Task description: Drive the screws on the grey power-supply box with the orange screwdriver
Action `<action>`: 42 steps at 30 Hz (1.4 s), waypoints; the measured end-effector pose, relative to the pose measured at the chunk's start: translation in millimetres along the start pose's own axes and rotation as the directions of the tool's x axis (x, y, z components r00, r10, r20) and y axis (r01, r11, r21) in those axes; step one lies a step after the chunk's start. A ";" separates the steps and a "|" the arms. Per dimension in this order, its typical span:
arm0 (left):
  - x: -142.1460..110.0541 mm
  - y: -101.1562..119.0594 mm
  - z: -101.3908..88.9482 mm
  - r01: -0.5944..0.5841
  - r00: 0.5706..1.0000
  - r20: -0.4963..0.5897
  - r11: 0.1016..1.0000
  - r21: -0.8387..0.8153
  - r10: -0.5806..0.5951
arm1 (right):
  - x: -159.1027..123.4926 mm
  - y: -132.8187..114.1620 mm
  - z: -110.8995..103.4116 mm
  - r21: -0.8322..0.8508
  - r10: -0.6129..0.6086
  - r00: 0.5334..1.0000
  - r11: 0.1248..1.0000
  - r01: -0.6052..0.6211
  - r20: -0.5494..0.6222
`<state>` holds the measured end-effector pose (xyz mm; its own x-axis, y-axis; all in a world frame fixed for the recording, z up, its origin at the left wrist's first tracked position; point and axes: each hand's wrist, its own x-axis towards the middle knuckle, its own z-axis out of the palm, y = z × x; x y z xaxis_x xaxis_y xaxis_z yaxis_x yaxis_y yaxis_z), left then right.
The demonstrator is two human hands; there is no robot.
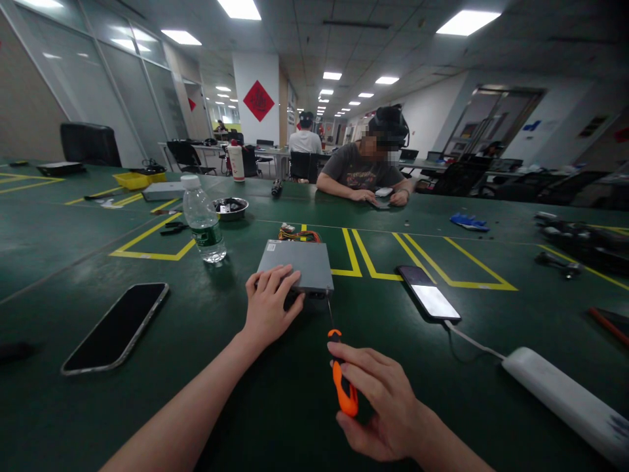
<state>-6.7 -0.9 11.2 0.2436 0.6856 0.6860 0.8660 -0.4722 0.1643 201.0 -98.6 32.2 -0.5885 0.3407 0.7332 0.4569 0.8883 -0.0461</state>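
Note:
A grey metal computer power supply (302,262) lies on the green table in front of me, with a bundle of coloured cables (299,234) at its far side. My left hand (270,301) grips its near left part, fingers bent over the top and thumb along the front edge. In my right hand (378,393) is an orange and black screwdriver (344,383), held by the handle between fingers and thumb. Its thin shaft points away from me, and the tip meets the near right corner of the power supply. Whatever lies under the tip is too small to make out.
A phone (115,328) lies left, near a water bottle (204,226) and a metal bowl (230,208). To the right, a lit phone (427,293) is cabled to a white power strip (560,396). Across the table sits a person (366,170) wearing a headset.

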 end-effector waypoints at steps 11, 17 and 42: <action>-0.5 0.1 2.2 -0.002 1.000 -0.013 1.000 -0.002 0.002 | -0.2 -4.5 13.4 0.025 0.072 0.997 0.997 -0.073 0.023; 0.2 0.4 1.0 -0.006 1.000 -0.016 1.000 0.003 0.006 | 3.8 -7.1 8.5 -0.009 0.071 0.987 0.997 -0.070 0.142; 0.1 0.1 1.6 -0.007 1.000 -0.013 1.000 0.001 0.007 | 0.9 -4.3 12.6 -0.001 0.104 0.995 0.995 -0.104 0.001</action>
<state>-5.9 0.0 10.2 0.2437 0.6754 0.6960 0.8649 -0.4760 0.1591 190.1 -98.2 24.5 -0.5384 0.4314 0.7239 0.5160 0.8479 -0.1215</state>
